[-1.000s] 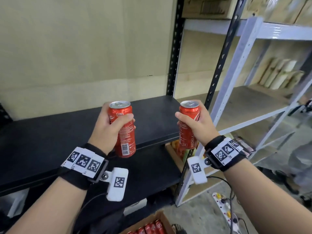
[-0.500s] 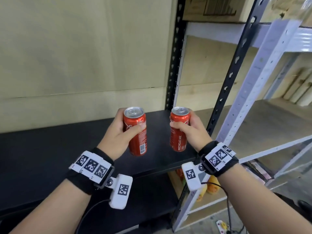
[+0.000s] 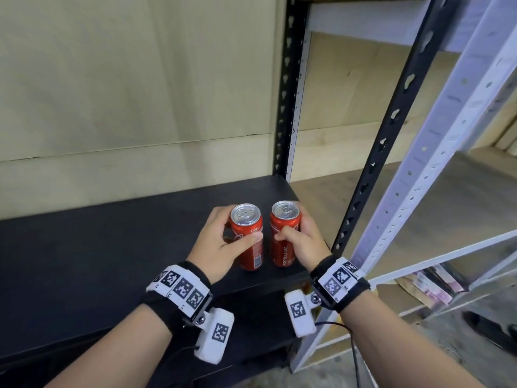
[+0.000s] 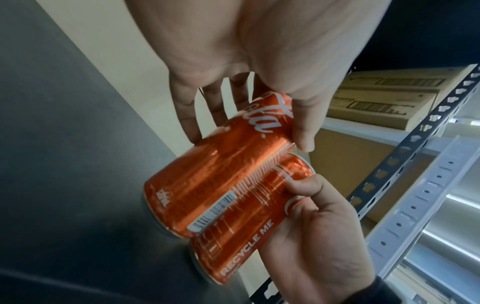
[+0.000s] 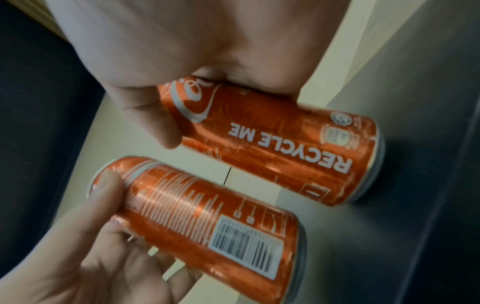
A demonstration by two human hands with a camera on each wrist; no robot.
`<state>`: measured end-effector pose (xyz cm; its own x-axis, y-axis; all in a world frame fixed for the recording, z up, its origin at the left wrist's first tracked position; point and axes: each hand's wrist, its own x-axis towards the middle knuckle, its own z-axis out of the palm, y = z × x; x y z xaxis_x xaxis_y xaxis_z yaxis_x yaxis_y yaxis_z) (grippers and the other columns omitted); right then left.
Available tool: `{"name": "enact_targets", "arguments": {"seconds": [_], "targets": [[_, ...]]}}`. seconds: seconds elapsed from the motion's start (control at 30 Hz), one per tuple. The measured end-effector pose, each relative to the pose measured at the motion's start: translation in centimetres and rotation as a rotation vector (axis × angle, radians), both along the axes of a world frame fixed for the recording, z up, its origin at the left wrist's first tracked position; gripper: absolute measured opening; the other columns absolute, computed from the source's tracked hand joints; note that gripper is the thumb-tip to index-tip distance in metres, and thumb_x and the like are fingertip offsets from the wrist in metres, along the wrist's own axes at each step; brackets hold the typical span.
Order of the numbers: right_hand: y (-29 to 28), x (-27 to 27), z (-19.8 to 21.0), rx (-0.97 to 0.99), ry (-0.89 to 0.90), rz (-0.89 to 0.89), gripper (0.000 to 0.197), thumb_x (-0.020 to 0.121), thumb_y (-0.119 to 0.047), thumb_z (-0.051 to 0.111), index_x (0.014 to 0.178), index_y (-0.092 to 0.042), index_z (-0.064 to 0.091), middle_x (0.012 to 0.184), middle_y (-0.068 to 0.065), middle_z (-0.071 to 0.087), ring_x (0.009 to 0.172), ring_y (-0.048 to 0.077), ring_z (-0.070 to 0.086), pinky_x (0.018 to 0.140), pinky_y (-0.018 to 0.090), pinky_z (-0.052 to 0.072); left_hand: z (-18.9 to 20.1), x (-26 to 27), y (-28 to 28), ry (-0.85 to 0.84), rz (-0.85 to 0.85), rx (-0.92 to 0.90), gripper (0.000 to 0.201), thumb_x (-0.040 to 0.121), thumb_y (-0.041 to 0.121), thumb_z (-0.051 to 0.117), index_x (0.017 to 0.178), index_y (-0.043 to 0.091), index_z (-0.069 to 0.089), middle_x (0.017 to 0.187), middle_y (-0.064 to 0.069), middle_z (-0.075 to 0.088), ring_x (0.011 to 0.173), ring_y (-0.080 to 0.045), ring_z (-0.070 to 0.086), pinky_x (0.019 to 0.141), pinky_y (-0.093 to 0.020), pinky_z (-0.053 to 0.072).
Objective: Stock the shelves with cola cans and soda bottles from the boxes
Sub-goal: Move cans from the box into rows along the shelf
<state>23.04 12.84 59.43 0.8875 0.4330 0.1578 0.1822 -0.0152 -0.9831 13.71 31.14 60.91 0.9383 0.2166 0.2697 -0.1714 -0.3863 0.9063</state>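
Note:
Two red cola cans stand upright side by side over the front right corner of the black shelf board (image 3: 112, 261). My left hand (image 3: 223, 239) grips the left can (image 3: 251, 253), thumb across its front and fingers behind. My right hand (image 3: 305, 242) grips the right can (image 3: 282, 253), which reads "RECYCLE ME". In the left wrist view the left can (image 4: 207, 185) lies against the right can (image 4: 246, 226). In the right wrist view the right can (image 5: 285, 148) has its base at the dark board, with the left can (image 5: 207, 222) beside it. I cannot tell whether the bases touch the shelf.
A black slotted upright (image 3: 288, 93) stands behind the cans and another (image 3: 372, 175) to their right. A pale grey rack (image 3: 436, 152) with wooden shelves adjoins on the right, with packets on its lower level (image 3: 433, 284). Cardboard boxes (image 4: 376, 98) sit on a higher shelf. A beige wall backs the black shelf.
Both hands have carried the cans forward and down from in front of the rack to the black shelf's right end. The two cans have come closer together.

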Motion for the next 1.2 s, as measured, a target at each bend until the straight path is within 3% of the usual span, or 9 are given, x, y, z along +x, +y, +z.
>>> {"name": "enact_targets", "arguments": {"seconds": [0.17,0.3,0.47,0.6,0.7,0.77,0.97,1.2], "targets": [[0.0,-0.4,-0.9,0.022,-0.032,-0.018,0.051,0.065,-0.007,0.065,0.114,-0.015,0.057,0.101,-0.004,0.067,0.100,0.015,0.065,0.088,0.025,0.049,-0.7,0.3,-0.1,0.016,-0.063,0.034,0.051,0.080,0.028,0.083,0.124,0.034,0.060,0.121,0.013,0.055,0.114,0.001,0.057,0.083,-0.014,0.051],[-0.3,-1.2,-0.7,0.048,-0.022,-0.013,0.050,0.068,-0.006,0.060,0.117,-0.012,0.056,0.102,-0.005,0.067,0.101,0.014,0.064,0.088,0.021,0.049,-0.7,0.2,-0.1,0.026,-0.081,0.056,0.055,0.075,0.031,0.087,0.122,0.040,0.060,0.120,0.016,0.058,0.111,0.000,0.059,0.082,-0.017,0.054],[-1.4,-2.5,0.3,-0.080,-0.063,-0.034,0.067,0.078,-0.018,0.067,0.140,-0.030,0.044,0.125,-0.011,0.062,0.115,0.000,0.059,0.093,0.013,0.047,0.1,0.0,0.5,0.043,-0.052,0.125,0.059,0.072,0.032,0.090,0.120,0.042,0.058,0.121,0.019,0.056,0.105,0.004,0.060,0.077,-0.017,0.055],[-2.6,-3.3,1.8,-0.275,-0.130,-0.098,0.077,0.084,-0.025,0.080,0.149,-0.033,0.039,0.138,-0.016,0.056,0.125,0.000,0.053,0.106,0.026,0.045,0.9,-0.6,0.8,0.001,-0.004,0.126,0.065,0.065,0.032,0.094,0.122,0.035,0.062,0.119,0.018,0.057,0.100,0.004,0.063,0.076,-0.023,0.060],[-2.9,-3.7,2.4,-0.408,-0.187,-0.127,0.080,0.081,-0.032,0.084,0.149,-0.031,0.042,0.138,-0.016,0.058,0.125,0.003,0.055,0.106,0.030,0.048,1.0,-0.5,0.6,0.001,0.001,0.088,0.059,0.063,0.029,0.095,0.113,0.037,0.066,0.116,0.016,0.062,0.097,0.002,0.065,0.076,-0.029,0.061],[-2.6,-4.0,2.3,-0.452,-0.224,-0.176,0.081,0.081,-0.031,0.085,0.150,-0.031,0.044,0.138,-0.015,0.060,0.124,0.002,0.056,0.106,0.028,0.048,0.7,-0.3,0.5,-0.009,0.018,0.055,0.056,0.063,0.024,0.096,0.111,0.035,0.068,0.113,0.014,0.065,0.095,0.001,0.067,0.076,-0.030,0.062],[-1.7,-4.1,1.9,-0.442,-0.217,-0.280,0.076,0.079,-0.028,0.087,0.146,-0.031,0.051,0.133,-0.013,0.064,0.116,0.002,0.059,0.098,0.022,0.049,0.1,0.2,0.7,-0.043,0.013,0.052,0.054,0.068,0.016,0.093,0.115,0.030,0.069,0.112,0.013,0.066,0.097,0.004,0.065,0.071,-0.017,0.058],[0.2,-2.2,2.1,-0.450,-0.188,-0.336,0.074,0.079,-0.027,0.087,0.145,-0.027,0.052,0.132,-0.006,0.066,0.121,0.010,0.062,0.097,0.021,0.048,-0.3,3.4,1.9,-0.013,0.047,0.107,0.057,0.071,0.021,0.091,0.122,0.030,0.068,0.117,0.011,0.063,0.098,0.001,0.065,0.078,-0.027,0.061]]}}
